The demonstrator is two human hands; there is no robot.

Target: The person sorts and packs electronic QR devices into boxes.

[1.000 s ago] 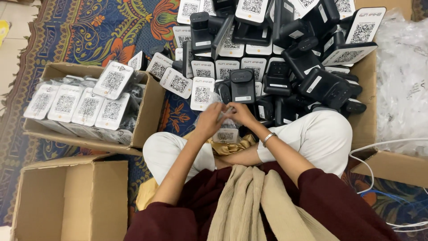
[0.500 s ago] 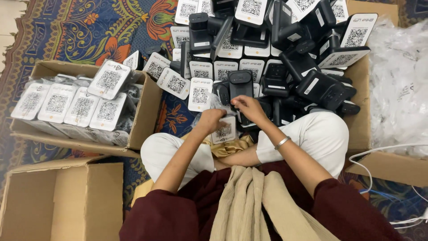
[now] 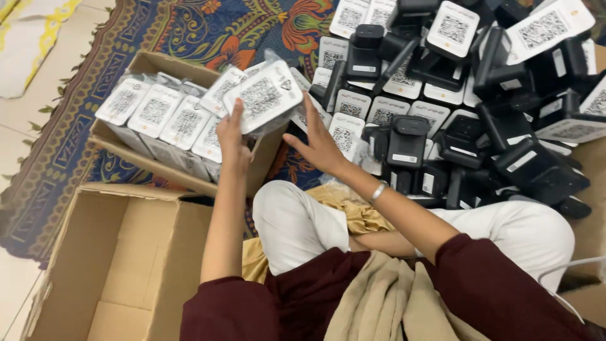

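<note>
Colourful patterned rug [image 3: 208, 31] on a pale floor, boxes and a big heap on top. Sitting cross-legged in white trousers, dark red sleeves. Left hand [image 3: 232, 142] closed around the near edge of a white square device in a clear bag [image 3: 264, 98], thumb and fingers pinching it, held tilted just above the right end of the open cardboard box [image 3: 113, 142]. Inside that box, a neat row of bagged white devices [image 3: 158, 113] standing side by side. Right hand [image 3: 319, 146] spread wide, fingers apart, just right of the held device, not touching it, silver bracelet [image 3: 377, 191] on the wrist. Far right, a big pile of black-and-white devices [image 3: 467, 107]. Near left, a second cardboard box [image 3: 120, 259], open.
</note>
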